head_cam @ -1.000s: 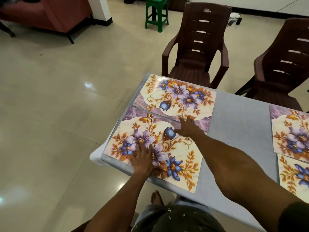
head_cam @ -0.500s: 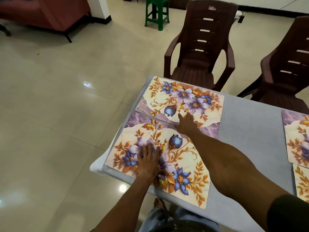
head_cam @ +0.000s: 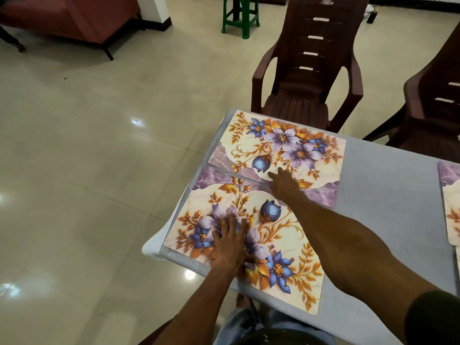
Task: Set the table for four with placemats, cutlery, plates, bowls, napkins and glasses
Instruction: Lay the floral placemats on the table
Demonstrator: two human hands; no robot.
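The left hand (head_cam: 230, 245) lies flat, fingers spread, on the near placemat (head_cam: 286, 245) at the tabletop (head_cam: 385, 195) corner. The right hand (head_cam: 282, 181) reaches further, straight fingers pressing the far placemat (head_cam: 286, 143) just beyond the seam where both mats meet.

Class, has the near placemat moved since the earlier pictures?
No. The near placemat still lies edge to edge against the far placemat, corners lined up as before.
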